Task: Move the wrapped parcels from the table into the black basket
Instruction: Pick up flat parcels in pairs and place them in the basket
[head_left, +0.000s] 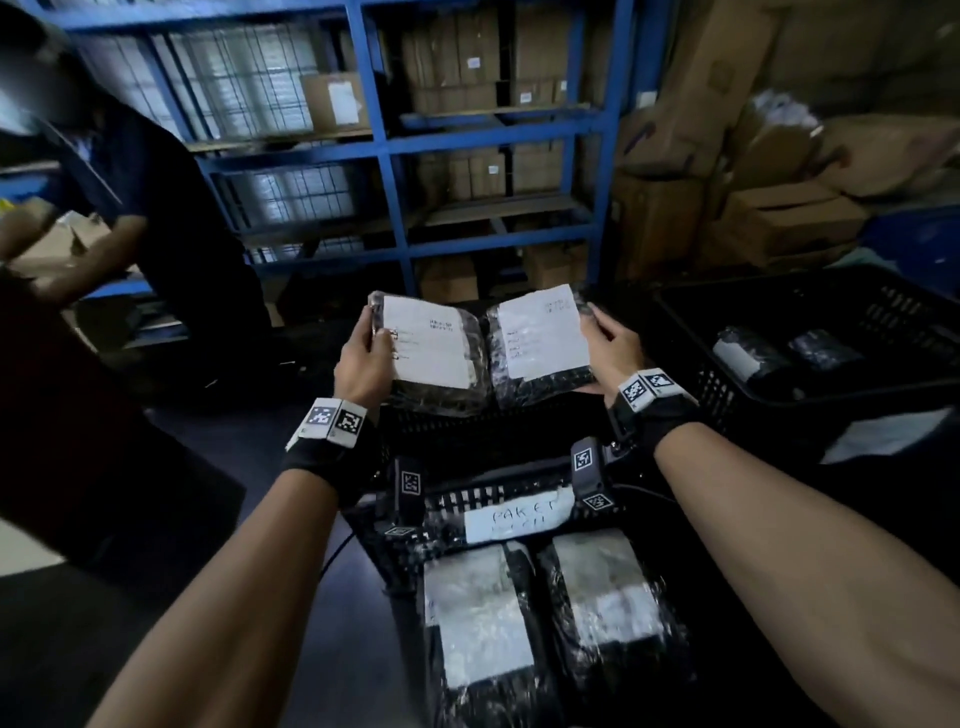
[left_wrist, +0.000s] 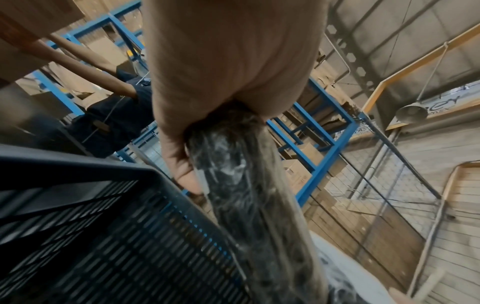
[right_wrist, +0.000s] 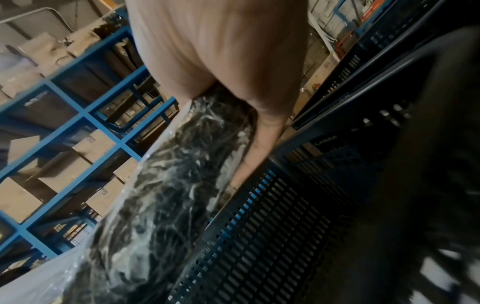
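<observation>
My left hand (head_left: 363, 364) grips black plastic-wrapped parcel with white label (head_left: 431, 353) by its left edge. My right hand (head_left: 615, 345) grips second black wrapped parcel with white label (head_left: 540, 343) by its right edge. Both held side by side, touching, above black slotted plastic basket (head_left: 415, 525). Two more wrapped parcels (head_left: 540, 618) lie near me.

Two black plastic-wrapped parcels with white paper labels, the left parcel (head_left: 431, 353) gripped at its outer edge by the left hand (head_left: 363, 364), the right parcel (head_left: 540, 343) by the right hand (head_left: 613, 348), side by side, label-up. They're over the black basket (head_left: 395, 540), which sits just below the wrists; two more parcels (head_left: 540, 623) lie nearer than the hands, under the forearms
</observation>
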